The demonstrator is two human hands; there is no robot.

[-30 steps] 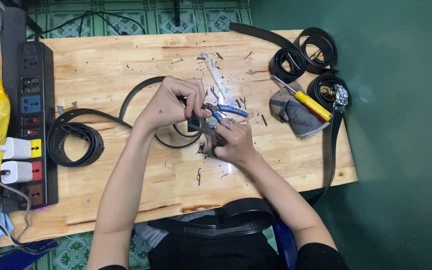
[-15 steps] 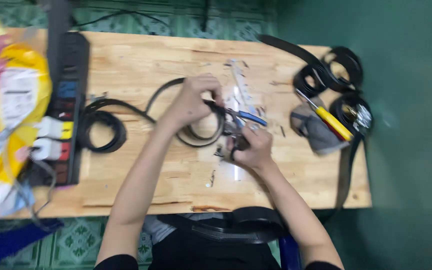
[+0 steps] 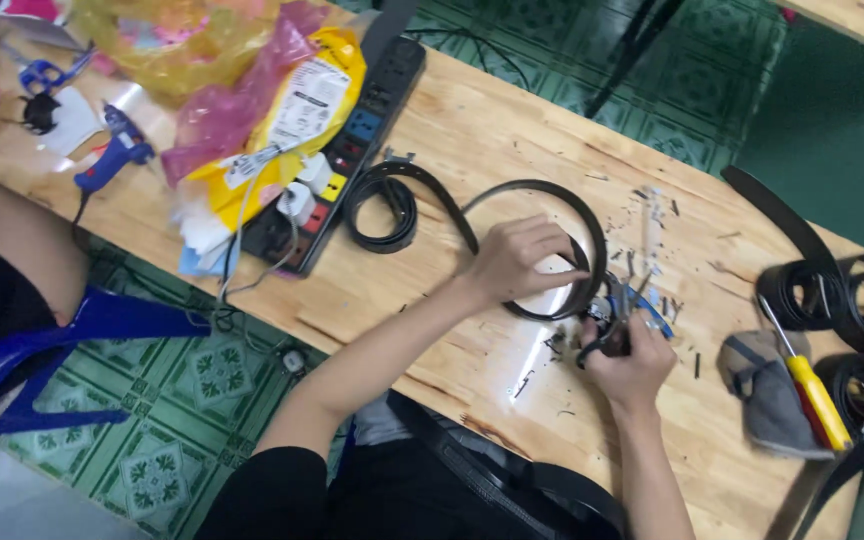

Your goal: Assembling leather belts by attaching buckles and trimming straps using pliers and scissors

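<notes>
My left hand (image 3: 514, 260) rests on the wooden table (image 3: 512, 130), fingers closed on a looped black belt (image 3: 592, 230). The belt runs left to a coiled part (image 3: 380, 205). My right hand (image 3: 627, 355) grips a pair of blue-handled pliers (image 3: 630, 305), whose jaws meet the belt end just right of my left hand. Small dark scraps (image 3: 537, 375) lie scattered around both hands.
A black power strip (image 3: 352, 135) with plugs lies left, beside yellow and pink plastic bags (image 3: 252, 90). A blue glue gun (image 3: 112, 150) and blue scissors (image 3: 47, 72) sit far left near another person's arm (image 3: 12, 240). Right: a yellow-handled screwdriver (image 3: 812, 385), grey cloth (image 3: 767, 395), more coiled belts (image 3: 842, 290).
The camera has swung left and tilted, bringing the bags, glue gun and another person into view. Both hands stay at the belt with the pliers.
</notes>
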